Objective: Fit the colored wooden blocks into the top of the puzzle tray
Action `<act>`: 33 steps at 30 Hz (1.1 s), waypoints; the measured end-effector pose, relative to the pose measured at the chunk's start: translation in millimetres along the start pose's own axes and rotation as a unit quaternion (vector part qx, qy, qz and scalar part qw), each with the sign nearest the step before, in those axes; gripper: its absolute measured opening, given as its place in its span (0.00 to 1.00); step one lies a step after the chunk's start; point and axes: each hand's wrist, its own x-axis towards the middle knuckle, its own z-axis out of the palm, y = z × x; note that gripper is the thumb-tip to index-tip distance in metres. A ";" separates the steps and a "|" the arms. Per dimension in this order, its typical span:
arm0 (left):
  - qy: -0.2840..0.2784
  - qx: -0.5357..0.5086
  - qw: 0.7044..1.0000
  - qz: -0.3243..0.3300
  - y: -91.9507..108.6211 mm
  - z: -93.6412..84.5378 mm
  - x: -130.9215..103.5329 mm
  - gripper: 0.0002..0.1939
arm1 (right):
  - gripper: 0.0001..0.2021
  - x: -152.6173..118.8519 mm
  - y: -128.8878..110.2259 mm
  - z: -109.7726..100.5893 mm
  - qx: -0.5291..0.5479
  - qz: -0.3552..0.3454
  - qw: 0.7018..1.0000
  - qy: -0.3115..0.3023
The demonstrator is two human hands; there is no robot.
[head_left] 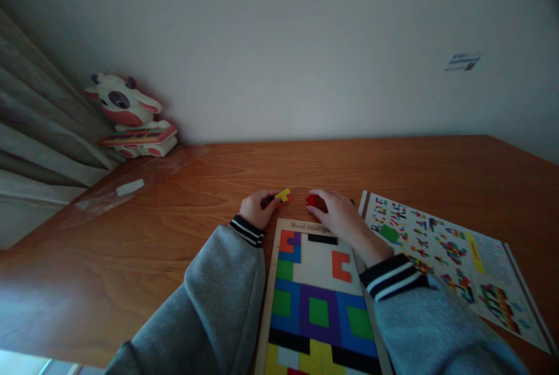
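Note:
My left hand [258, 208] is closed on a small yellow puzzle piece [283, 194], pinched at the fingertips just beyond the board's top left corner; bits of black and orange show beside it. Across from it, my right hand [338, 215] pinches a red puzzle piece [311, 200], partly hidden by the fingers. Below both hands lies a wooden puzzle board [279, 225] with blue, purple, green, black, yellow and orange pieces in it. Its upper part shows a bare pale area around an orange notched piece [340, 266]. My right wrist covers the board's top right corner.
A printed pattern sheet [493, 253] lies right of the board, with a green piece [390, 233] and a yellow piece [475, 253] on it. At the back left stands a cow toy with a keyboard [131, 116], near clear plastic wrapping [105, 197] and a curtain [39, 130].

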 end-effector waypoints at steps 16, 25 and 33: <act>-0.089 -0.004 0.937 0.338 41.9 6.6 -28.9 0.11 | 0.17 -55.5 15.3 -50.9 0.282 0.122 0.951 0.044; -0.155 -0.042 0.920 0.359 52.5 25.3 -55.6 0.13 | 0.16 -73.8 2.7 -70.1 0.352 0.210 0.912 0.022; -0.116 0.001 0.934 0.339 43.1 13.7 -40.5 0.10 | 0.06 -72.6 -5.8 -62.3 0.223 0.132 0.966 -0.019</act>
